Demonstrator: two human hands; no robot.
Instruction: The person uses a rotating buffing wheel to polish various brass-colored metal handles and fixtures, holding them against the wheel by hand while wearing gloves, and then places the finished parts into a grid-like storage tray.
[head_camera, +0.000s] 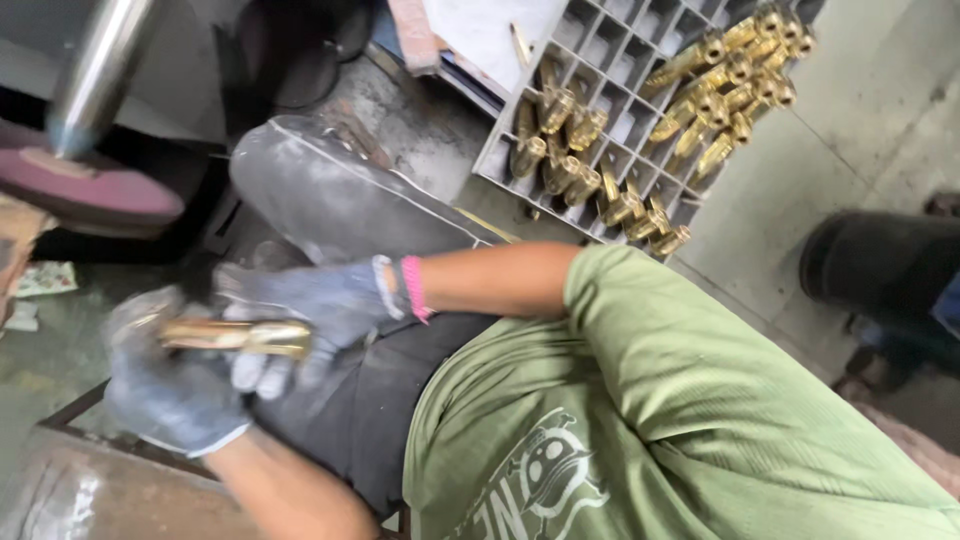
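Both my hands wear grey-blue work gloves and grip one elongated brass fitting (245, 337) at the lower left. My right hand (315, 300), with a pink cuff at the wrist, holds its right end from above. My left hand (170, 395) wraps around its left end from below. The fitting lies roughly level, over my lap in dark trousers, and is blurred by motion. Just above and left of it sits a reddish-purple wheel (95, 190) on a shiny metal shaft (100, 70).
A grey compartmented tray (610, 60) on the floor at the upper right holds several brass fittings (725, 90), some piled at its far end. My grey-clad knee (330, 195) is between the hands and the tray. A dark round object (880, 265) stands at the right.
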